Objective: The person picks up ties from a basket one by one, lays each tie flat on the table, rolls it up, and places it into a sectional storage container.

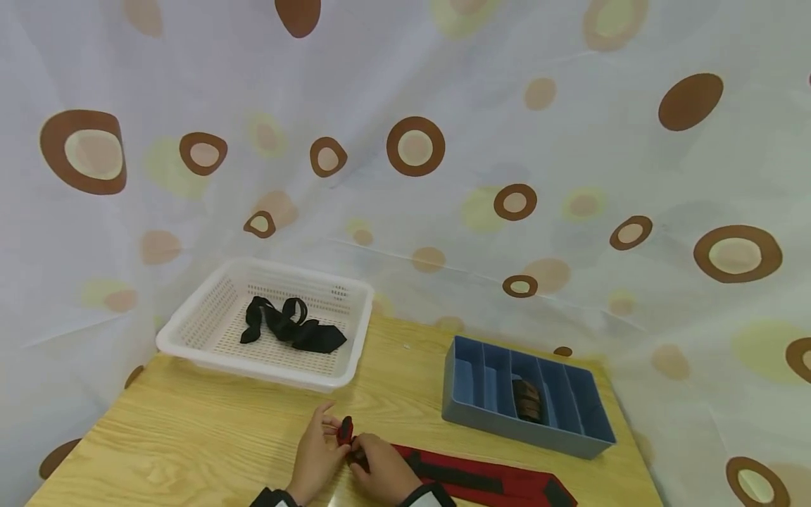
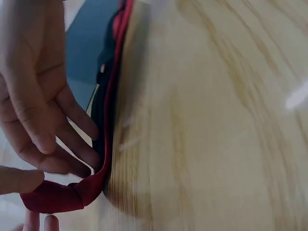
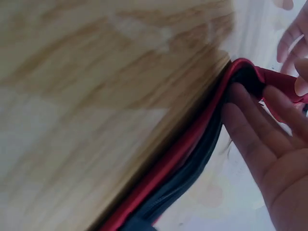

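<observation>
A red necktie (image 1: 519, 483) with a black underside stretches rightward along the table's near side, its pointed end at the right. My left hand (image 1: 317, 451) pinches the folded end of this necktie, between thumb and fingers. Close beside it, my right hand (image 1: 386, 470) holds the necktie near the fold. In the right wrist view, the right hand's fingers (image 3: 250, 127) lie against the black inner side where the strip (image 3: 166, 168) bends. The left wrist view shows the red folded section (image 2: 67, 195) between the hands.
A white perforated basket (image 1: 253, 366) at the back left contains a loose black necktie (image 1: 291, 327). At the back right, a blue divided box (image 1: 526, 429) has a rolled brown necktie (image 1: 527, 400) in its middle compartment. A patterned curtain (image 1: 412, 232) hangs behind the wooden table (image 1: 190, 429).
</observation>
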